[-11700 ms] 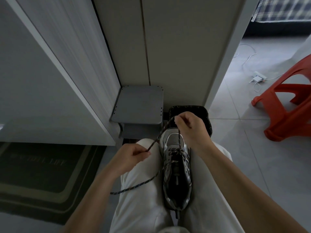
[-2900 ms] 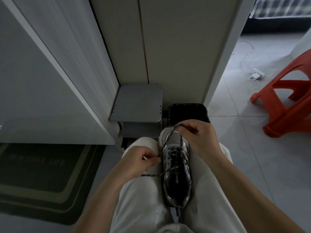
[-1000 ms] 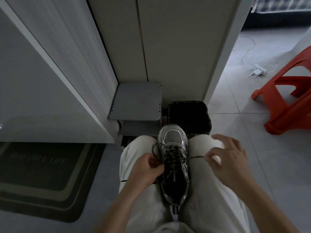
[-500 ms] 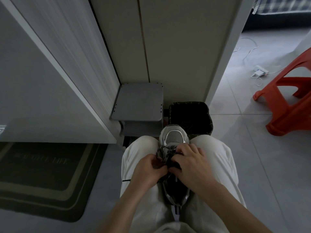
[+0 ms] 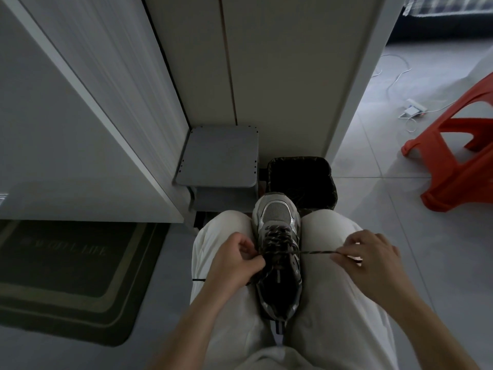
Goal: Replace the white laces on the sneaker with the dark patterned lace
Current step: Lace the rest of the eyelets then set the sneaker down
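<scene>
Crossing the silver-grey sneaker (image 5: 277, 217), the dark speckled lace (image 5: 314, 252) is pinched by left hand (image 5: 234, 265) and right hand (image 5: 370, 257).

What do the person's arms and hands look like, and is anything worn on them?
Both forearms are bare to the frame edge; no sleeve shows. The left hand and right hand wear no gloves, and no ring, watch or bracelet is visible in this dim light.

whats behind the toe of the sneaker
A bin lined with a black bag stands on the floor just beyond the toe of the sneaker. Its near edge is covered by the toe and the knees, and its inside is too dark to read.
</scene>
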Available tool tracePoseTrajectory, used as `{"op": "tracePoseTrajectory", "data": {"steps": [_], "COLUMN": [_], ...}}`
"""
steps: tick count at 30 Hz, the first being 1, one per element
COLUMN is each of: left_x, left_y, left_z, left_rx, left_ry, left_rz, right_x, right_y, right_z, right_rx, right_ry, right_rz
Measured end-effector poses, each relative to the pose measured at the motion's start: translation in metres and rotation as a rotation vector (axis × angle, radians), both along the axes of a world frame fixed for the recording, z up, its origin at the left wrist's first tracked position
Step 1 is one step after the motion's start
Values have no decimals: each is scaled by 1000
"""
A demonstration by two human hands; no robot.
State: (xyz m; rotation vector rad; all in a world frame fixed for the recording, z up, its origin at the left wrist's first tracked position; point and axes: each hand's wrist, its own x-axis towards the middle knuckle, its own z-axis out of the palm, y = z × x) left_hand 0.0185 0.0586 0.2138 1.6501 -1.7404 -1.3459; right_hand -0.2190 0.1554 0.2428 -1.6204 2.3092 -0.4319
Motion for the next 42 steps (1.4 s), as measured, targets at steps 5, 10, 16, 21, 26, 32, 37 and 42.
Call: {"op": "tracePoseTrajectory", "data": {"steps": [5, 10, 16, 21, 26, 32, 37, 42], "left_x": [-1, 13, 27, 45, 48, 23, -13, -28], "left_y": [3, 7, -12, -20, -14, 7, 34, 42], "left_z": [8, 25, 52, 40, 21, 32, 32, 22], "left_rx": [8, 184, -60, -27, -40, -403, -203, -136], "left_ry": [-270, -385, -74, -399, -481, -357, -282, -267], "left_rz": [-191, -608, -370, -435, -345, -137, -411, -402], "right_x": [1, -7, -21, -23, -22, -12, 21, 37], "right_y": [4, 4, 6, 6, 7, -3, -16, -18], "right_z": [-4, -3, -1, 3, 8, 22, 13, 2], "right_rx": [43, 102, 196, 332, 513, 382, 143, 67], "right_ry": [-95, -149, 39, 294, 364, -158, -544, -575], "right_rz": [16, 44, 58, 34, -15, 51, 16, 33]}}
